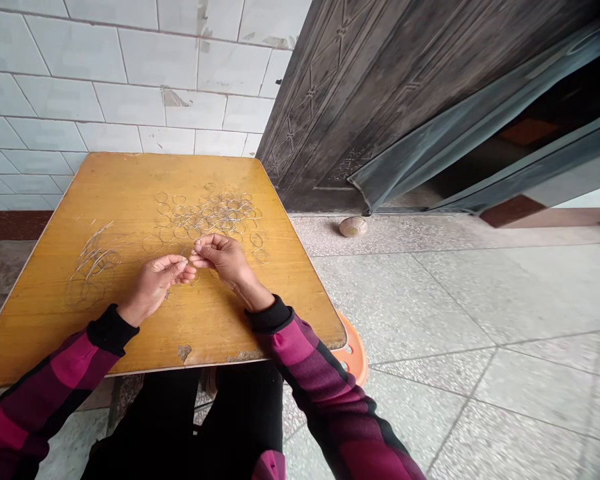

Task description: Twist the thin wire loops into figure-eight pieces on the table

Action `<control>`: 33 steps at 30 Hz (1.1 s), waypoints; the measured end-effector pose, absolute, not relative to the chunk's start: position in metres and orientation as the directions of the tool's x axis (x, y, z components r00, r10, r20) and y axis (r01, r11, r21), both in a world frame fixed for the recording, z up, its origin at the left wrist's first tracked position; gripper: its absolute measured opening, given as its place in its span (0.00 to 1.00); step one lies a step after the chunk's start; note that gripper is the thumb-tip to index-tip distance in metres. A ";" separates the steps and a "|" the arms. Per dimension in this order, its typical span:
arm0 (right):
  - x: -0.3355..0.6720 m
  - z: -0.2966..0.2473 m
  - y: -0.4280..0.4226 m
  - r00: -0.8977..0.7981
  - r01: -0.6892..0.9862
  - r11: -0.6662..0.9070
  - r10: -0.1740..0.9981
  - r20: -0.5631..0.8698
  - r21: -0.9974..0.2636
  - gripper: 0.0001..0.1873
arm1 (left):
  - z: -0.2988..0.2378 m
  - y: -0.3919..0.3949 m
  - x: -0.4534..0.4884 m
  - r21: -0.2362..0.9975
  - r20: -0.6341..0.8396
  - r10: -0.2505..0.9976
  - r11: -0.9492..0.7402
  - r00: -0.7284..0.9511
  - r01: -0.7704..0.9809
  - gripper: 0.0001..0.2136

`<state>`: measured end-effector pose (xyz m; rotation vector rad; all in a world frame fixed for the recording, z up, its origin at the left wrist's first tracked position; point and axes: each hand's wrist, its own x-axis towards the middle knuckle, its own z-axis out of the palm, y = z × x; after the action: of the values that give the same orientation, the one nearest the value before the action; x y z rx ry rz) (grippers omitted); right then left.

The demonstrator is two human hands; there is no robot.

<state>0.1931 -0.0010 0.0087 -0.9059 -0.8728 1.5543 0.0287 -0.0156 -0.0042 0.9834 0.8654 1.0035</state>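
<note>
Over the middle of the wooden table, my left hand (163, 280) and my right hand (223, 259) meet, fingertips nearly touching. Each is closed in a pinch on a thin piece of wire (189, 261), mostly hidden by the fingers. Just beyond my right hand spreads a pile of small wire rings (220, 213), some overlapping. To the left of my left hand lies a loose bunch of longer, curved wires (96, 257).
The yellow wooden table (130, 340) has a chipped front edge. An orange plastic stool (355, 350) shows under its right corner. A round stone-like object (353, 227) sits on the floor by the dark carved door (325, 100). White tiles (130, 107) cover the wall behind.
</note>
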 end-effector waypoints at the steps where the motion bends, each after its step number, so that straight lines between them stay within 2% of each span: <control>1: 0.193 0.008 -0.001 -0.128 -0.421 -0.146 0.987 -0.101 -0.895 0.17 | -0.005 -0.016 0.028 0.942 -0.122 0.944 0.207 0.306 -0.264 0.13; 12: 0.191 0.003 -0.002 -0.150 -0.310 -0.098 0.987 -0.054 -0.946 0.19 | -0.002 -0.016 0.029 0.952 -0.118 0.963 0.179 0.241 -0.248 0.12; 15: 0.192 0.001 -0.003 -0.136 -0.164 -0.018 0.991 0.004 -0.986 0.17 | -0.001 -0.015 0.027 0.967 -0.078 0.973 0.127 0.215 -0.221 0.10; 17: 0.193 0.003 -0.005 -0.087 0.054 0.136 0.988 0.131 -0.989 0.12 | -0.001 -0.014 0.026 0.986 -0.037 0.976 0.071 0.216 -0.152 0.10; 18: 0.194 0.004 -0.006 -0.082 0.200 0.237 0.971 0.225 -0.951 0.10 | -0.001 -0.014 0.025 0.993 -0.015 0.975 0.040 0.223 -0.108 0.09; 20: 0.197 0.008 -0.008 -0.170 0.486 0.424 0.904 0.393 -0.765 0.08 | -0.002 -0.014 0.023 0.999 0.022 0.967 -0.015 0.254 -0.028 0.09; 23: 0.200 0.014 -0.010 -0.405 0.707 0.578 0.803 0.436 -0.408 0.09 | -0.003 -0.014 0.022 0.998 0.032 0.951 -0.049 0.307 0.048 0.10; 25: 0.200 0.016 -0.011 -0.495 0.749 0.612 0.772 0.399 -0.253 0.11 | -0.002 -0.014 0.023 0.997 0.010 0.946 -0.036 0.324 0.075 0.10; 27: 0.199 0.018 -0.012 -0.550 0.753 0.636 0.750 0.368 -0.171 0.11 | -0.002 -0.014 0.023 0.995 -0.017 0.942 -0.015 0.336 0.095 0.10; 33: 0.187 0.027 -0.014 -0.633 0.715 0.692 0.703 0.325 -0.102 0.07 | -0.004 -0.012 0.022 0.996 -0.042 0.928 0.010 0.369 0.088 0.10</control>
<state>0.1872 -0.0143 0.0266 -1.1136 -2.5646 -0.0521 0.0224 -0.0116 -0.0043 1.4066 0.9949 0.8647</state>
